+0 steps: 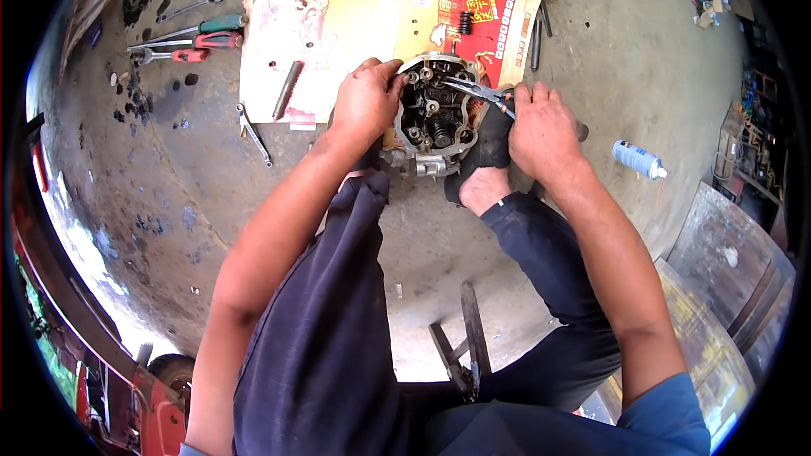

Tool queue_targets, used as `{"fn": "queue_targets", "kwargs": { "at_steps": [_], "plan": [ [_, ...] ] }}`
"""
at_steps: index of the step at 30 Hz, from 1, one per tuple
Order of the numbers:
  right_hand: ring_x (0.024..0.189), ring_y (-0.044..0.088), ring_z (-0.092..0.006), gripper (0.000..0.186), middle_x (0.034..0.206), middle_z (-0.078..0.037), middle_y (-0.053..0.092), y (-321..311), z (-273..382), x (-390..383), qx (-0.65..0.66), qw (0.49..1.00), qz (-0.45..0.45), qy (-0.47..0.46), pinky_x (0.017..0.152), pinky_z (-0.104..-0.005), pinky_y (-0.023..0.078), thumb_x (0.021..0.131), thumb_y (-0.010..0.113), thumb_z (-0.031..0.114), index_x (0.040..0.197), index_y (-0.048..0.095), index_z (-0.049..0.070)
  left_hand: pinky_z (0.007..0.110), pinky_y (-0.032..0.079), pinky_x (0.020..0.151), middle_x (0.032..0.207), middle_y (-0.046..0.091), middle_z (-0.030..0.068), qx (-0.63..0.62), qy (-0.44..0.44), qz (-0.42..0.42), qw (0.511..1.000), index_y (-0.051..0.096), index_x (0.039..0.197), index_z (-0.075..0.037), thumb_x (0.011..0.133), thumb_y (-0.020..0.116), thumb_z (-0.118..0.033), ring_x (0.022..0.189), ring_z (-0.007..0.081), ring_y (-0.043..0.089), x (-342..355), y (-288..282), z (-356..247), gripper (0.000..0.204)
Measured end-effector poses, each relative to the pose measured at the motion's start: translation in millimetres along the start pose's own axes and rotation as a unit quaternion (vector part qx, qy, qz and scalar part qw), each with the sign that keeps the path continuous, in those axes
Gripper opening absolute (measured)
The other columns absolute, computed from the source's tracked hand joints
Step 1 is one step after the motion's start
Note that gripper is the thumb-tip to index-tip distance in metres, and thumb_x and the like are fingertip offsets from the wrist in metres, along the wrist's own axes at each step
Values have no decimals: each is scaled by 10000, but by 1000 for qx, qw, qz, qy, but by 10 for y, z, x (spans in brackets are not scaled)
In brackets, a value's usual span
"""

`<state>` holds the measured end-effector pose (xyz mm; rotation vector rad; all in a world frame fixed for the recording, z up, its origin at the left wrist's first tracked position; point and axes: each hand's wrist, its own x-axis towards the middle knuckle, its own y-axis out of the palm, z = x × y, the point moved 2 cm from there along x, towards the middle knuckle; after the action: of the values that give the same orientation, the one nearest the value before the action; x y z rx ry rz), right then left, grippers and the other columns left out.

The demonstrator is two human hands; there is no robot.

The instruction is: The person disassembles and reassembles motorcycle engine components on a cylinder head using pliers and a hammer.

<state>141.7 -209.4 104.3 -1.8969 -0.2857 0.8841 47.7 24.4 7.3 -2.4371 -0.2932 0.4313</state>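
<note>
An engine cylinder head [434, 107] stands on the floor between my feet, its oily open side facing up with a coil spring visible inside. My left hand [369, 100] is closed on its upper left rim, thumb and fingers pressed to the metal. In my right hand [542, 129] are long-nosed pliers [478, 90], held from the right. Their tips reach over the upper middle of the cylinder head; whether they grip a small part I cannot make out. A loose black coil spring [465, 23] stands on the cardboard [397, 13] just beyond.
A dark metal rod [288, 90] lies on the cardboard. Leftward on the floor are a green-handled screwdriver [221, 24], red-handled tools [218, 40] and spanners [253, 137]. A blue spray can [639, 160] lies to the right. Wooden boards [735, 245] stand at the lower right.
</note>
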Motion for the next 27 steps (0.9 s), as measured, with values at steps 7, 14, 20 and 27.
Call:
{"fn": "queue_targets", "kwargs": {
  "at_steps": [7, 14, 20, 27],
  "plan": [
    [1057, 655, -316, 391, 1132, -145, 634, -71, 40, 78, -18, 999, 38, -17, 869, -414, 578, 873, 618, 115, 1253, 597, 25, 460, 551, 874, 1035, 708, 192, 1, 11, -6, 1000, 740, 1204, -68, 952, 696, -208, 962, 393, 697, 10, 14, 25, 292],
    [1069, 657, -326, 490, 1140, -173, 663, -63, 3, 125, -35, 997, 39, -60, 896, -465, 554, 889, 600, 131, 1374, 585, 67, 461, 554, 872, 1030, 710, 190, 14, 27, -1, 1000, 739, 1207, -65, 954, 697, -216, 958, 395, 701, 24, 23, 58, 298],
    [1038, 656, -351, 603, 1105, -187, 661, 81, -91, 92, 60, 997, 1, -55, 871, -464, 554, 824, 665, 108, 1419, 575, 79, 455, 555, 878, 1043, 713, 192, 13, 25, 12, 1000, 739, 1210, -65, 955, 697, -230, 968, 396, 703, 39, 10, 40, 306],
    [967, 647, -335, 677, 1029, -146, 639, 228, -93, 3, 101, 989, -95, -42, 821, -463, 545, 780, 729, 123, 1441, 584, 150, 462, 554, 881, 1037, 713, 200, 22, 24, 16, 999, 737, 1212, -64, 964, 689, -241, 974, 403, 702, 54, 13, 29, 309]
  ]
}}
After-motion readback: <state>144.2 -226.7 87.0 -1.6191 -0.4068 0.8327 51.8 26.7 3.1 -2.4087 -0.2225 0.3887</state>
